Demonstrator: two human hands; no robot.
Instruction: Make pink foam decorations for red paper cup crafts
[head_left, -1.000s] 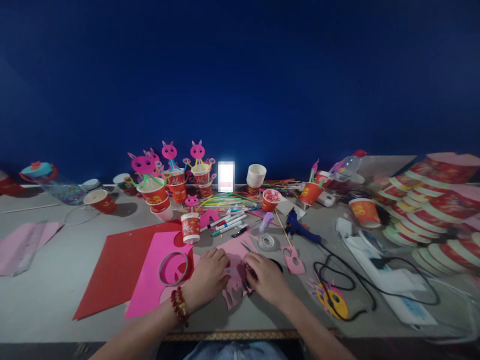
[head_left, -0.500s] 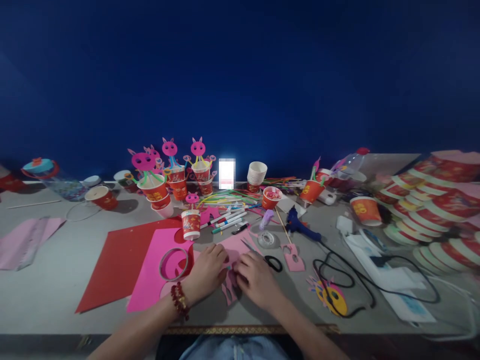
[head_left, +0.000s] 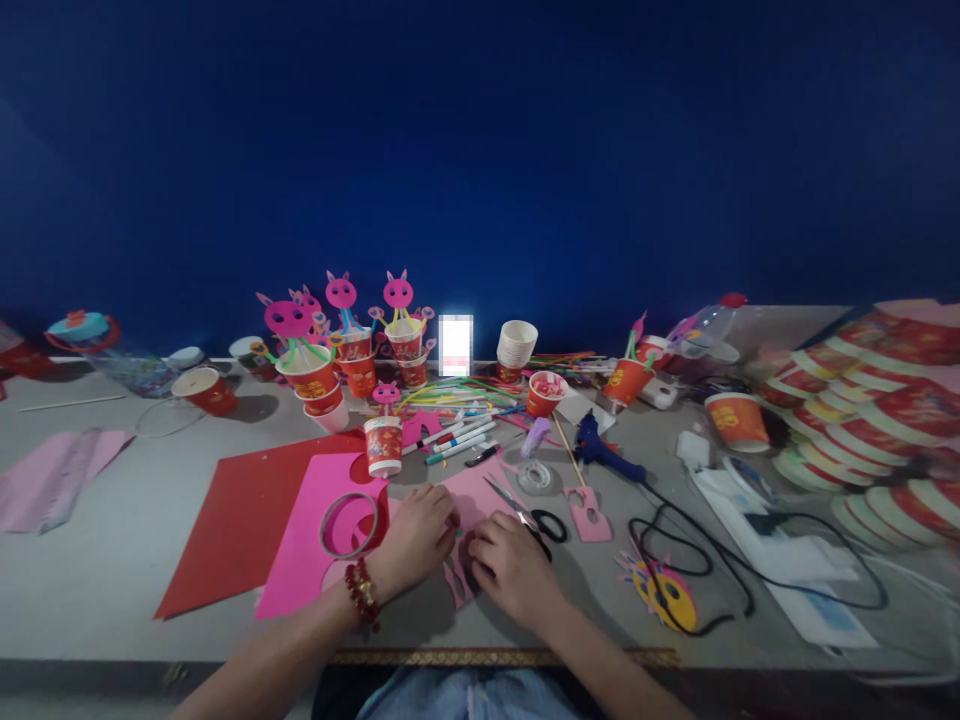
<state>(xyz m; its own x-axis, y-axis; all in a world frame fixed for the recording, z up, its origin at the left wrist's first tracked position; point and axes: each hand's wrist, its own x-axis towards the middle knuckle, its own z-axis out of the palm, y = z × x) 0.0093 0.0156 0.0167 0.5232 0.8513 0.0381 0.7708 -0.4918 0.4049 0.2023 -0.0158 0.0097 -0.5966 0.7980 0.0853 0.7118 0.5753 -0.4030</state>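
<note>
My left hand, with a red bead bracelet at the wrist, is closed, its fingertips curled inward. A tiny teal bit shows at those fingertips; what they pinch is too small to name. Just to the right, my right hand is also closed, fingers bent and pressed together, and their contents are hidden. Between and below the two hands lies a pale pink cut-out strip, partly covered by them. Black-handled scissors lie beside my right hand, on a light pink sheet.
A tape ring rests on magenta foam over a red sheet. A small decorated cup, markers, clear tape and a blue glue gun lie beyond. Stacked cups and a power strip occupy the right.
My right hand has shifted slightly down and away from the left, widening the gap between them. More of the scissors shows. My left hand stays nearly in place.
</note>
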